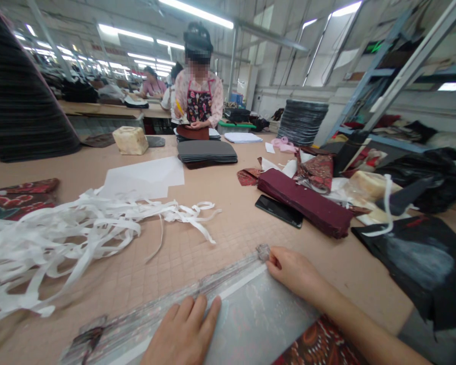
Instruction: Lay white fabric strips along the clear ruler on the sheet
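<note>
A greyish, faintly patterned fabric panel (256, 314) lies across the near edge of the table, with a white strip (243, 281) along its folded border. My left hand (184, 329) rests flat on the panel at the bottom centre, fingers spread over the strip. At the border's far right end, my right hand (291, 268) pinches the bunched corner of the fabric between thumb and fingers. Dark red patterned cloth (319, 342) shows beneath the panel at the lower right.
Tangled white strips (72, 238) cover the left side. Beyond are white paper (146, 177), stacked dark pieces (207, 152), a phone (279, 210) and a maroon fabric bundle (304, 203). Across the table stands a person (199, 101) in an apron. Black material (421, 258) hangs at right.
</note>
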`<act>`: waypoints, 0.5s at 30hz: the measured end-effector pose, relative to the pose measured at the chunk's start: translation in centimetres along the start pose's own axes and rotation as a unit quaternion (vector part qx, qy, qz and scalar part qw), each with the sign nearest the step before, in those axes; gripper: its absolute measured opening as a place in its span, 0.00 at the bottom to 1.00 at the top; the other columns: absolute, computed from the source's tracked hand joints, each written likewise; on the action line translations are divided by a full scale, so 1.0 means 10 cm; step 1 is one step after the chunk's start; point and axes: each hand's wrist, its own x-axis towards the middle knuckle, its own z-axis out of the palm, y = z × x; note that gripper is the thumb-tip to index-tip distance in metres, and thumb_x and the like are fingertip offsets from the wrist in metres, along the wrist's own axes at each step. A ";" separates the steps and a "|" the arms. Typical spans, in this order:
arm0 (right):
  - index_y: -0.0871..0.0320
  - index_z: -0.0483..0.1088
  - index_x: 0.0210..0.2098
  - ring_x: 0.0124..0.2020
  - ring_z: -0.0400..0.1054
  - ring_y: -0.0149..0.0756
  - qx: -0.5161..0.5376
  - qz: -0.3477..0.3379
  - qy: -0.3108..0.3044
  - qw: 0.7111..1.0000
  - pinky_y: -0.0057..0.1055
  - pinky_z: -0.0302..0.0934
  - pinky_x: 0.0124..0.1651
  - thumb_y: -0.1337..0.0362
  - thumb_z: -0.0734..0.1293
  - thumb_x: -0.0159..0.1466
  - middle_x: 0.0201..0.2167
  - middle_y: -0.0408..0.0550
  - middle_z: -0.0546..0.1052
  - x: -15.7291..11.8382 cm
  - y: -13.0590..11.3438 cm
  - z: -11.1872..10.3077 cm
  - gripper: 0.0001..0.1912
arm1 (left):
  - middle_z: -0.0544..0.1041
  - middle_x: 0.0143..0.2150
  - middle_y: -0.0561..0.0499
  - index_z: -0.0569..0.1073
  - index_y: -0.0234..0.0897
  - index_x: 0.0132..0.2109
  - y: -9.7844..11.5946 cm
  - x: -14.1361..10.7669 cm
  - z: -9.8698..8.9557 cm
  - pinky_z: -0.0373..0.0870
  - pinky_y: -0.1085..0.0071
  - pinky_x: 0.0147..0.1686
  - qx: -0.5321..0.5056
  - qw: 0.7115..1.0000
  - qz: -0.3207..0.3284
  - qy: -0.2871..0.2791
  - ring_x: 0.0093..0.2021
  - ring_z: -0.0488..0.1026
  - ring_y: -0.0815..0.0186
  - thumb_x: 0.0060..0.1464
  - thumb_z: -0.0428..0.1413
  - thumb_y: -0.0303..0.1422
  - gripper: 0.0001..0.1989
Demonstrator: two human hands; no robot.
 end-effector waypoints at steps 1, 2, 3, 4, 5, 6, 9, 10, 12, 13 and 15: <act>0.58 0.64 0.25 0.25 0.63 0.35 -0.026 -0.012 0.009 1.000 0.29 0.52 0.27 0.71 0.59 0.56 0.23 0.44 0.70 -0.01 -0.01 0.00 0.05 | 0.70 0.50 0.43 0.61 0.40 0.59 0.00 0.00 0.00 0.67 0.60 0.43 0.000 1.000 0.000 -0.002 0.46 0.67 0.55 0.52 0.46 0.19 0.27; 0.58 0.65 0.26 0.26 0.64 0.36 -0.055 -0.029 0.026 0.998 0.30 0.53 0.28 0.72 0.59 0.56 0.25 0.46 0.71 -0.02 -0.02 0.01 0.05 | 0.70 0.50 0.43 0.61 0.40 0.59 -0.01 0.00 0.00 0.67 0.60 0.43 -0.001 1.000 -0.001 -0.004 0.46 0.68 0.56 0.52 0.46 0.19 0.27; 0.59 0.65 0.27 0.28 0.64 0.38 -0.080 -0.054 0.049 0.994 0.31 0.55 0.29 0.73 0.59 0.57 0.26 0.47 0.71 -0.05 -0.05 0.02 0.06 | 0.70 0.50 0.43 0.61 0.40 0.59 -0.01 0.01 -0.01 0.67 0.61 0.42 -0.002 1.000 0.000 -0.006 0.46 0.68 0.56 0.53 0.46 0.19 0.27; 0.59 0.66 0.28 0.30 0.64 0.39 -0.094 -0.090 0.074 0.989 0.33 0.57 0.32 0.74 0.58 0.57 0.27 0.49 0.71 -0.08 -0.10 0.03 0.08 | 0.71 0.49 0.43 0.61 0.40 0.59 -0.01 0.01 -0.01 0.68 0.61 0.42 -0.003 1.000 0.002 -0.008 0.45 0.68 0.57 0.53 0.46 0.19 0.26; 0.60 0.66 0.29 0.32 0.65 0.40 -0.095 -0.139 0.090 0.982 0.34 0.58 0.34 0.75 0.57 0.58 0.29 0.50 0.71 -0.12 -0.15 0.05 0.09 | 0.71 0.49 0.44 0.61 0.41 0.58 -0.01 0.02 -0.01 0.68 0.61 0.41 -0.005 1.000 0.005 -0.010 0.44 0.68 0.57 0.54 0.45 0.20 0.26; 0.60 0.67 0.30 0.34 0.65 0.40 -0.083 -0.200 0.096 0.972 0.35 0.60 0.37 0.76 0.57 0.58 0.31 0.51 0.71 -0.16 -0.22 0.07 0.10 | 0.71 0.48 0.44 0.61 0.41 0.58 -0.01 0.03 -0.02 0.68 0.62 0.41 -0.007 1.000 0.007 -0.010 0.43 0.69 0.58 0.55 0.45 0.20 0.25; 0.60 0.67 0.39 0.40 0.65 0.40 -0.025 -0.362 0.081 0.928 0.37 0.62 0.44 0.76 0.56 0.61 0.39 0.52 0.73 -0.30 -0.39 0.14 0.13 | 0.71 0.48 0.44 0.61 0.39 0.58 -0.03 0.01 -0.03 0.68 0.62 0.41 -0.008 1.000 0.014 0.001 0.43 0.68 0.58 0.55 0.46 0.22 0.23; 0.60 0.66 0.42 0.42 0.66 0.40 -0.015 -0.387 0.081 0.919 0.37 0.63 0.45 0.76 0.55 0.61 0.41 0.52 0.73 -0.34 -0.41 0.15 0.15 | 0.72 0.48 0.44 0.62 0.38 0.57 -0.05 -0.03 -0.03 0.68 0.63 0.42 -0.005 1.000 0.012 0.009 0.44 0.68 0.58 0.55 0.46 0.22 0.23; 0.60 0.65 0.46 0.44 0.66 0.40 -0.007 -0.393 0.094 0.915 0.36 0.64 0.46 0.78 0.53 0.61 0.43 0.53 0.73 -0.38 -0.37 0.16 0.18 | 0.72 0.49 0.44 0.65 0.36 0.56 -0.13 -0.19 0.00 0.67 0.64 0.45 0.001 1.000 0.008 0.029 0.46 0.68 0.59 0.54 0.47 0.22 0.21; 0.60 0.65 0.47 0.44 0.67 0.40 -0.005 -0.385 0.104 0.917 0.36 0.64 0.46 0.78 0.52 0.61 0.44 0.53 0.73 -0.39 -0.31 0.16 0.20 | 0.72 0.50 0.45 0.66 0.37 0.55 -0.18 -0.32 0.05 0.66 0.65 0.46 0.002 0.999 0.013 0.042 0.47 0.67 0.59 0.54 0.47 0.23 0.21; 0.59 0.65 0.48 0.45 0.67 0.40 0.001 -0.363 0.120 0.924 0.35 0.65 0.46 0.78 0.51 0.60 0.44 0.52 0.73 -0.38 -0.14 0.16 0.22 | 0.72 0.51 0.47 0.67 0.40 0.54 -0.32 -0.64 0.19 0.64 0.66 0.49 0.002 0.997 0.017 0.073 0.49 0.67 0.59 0.53 0.48 0.24 0.21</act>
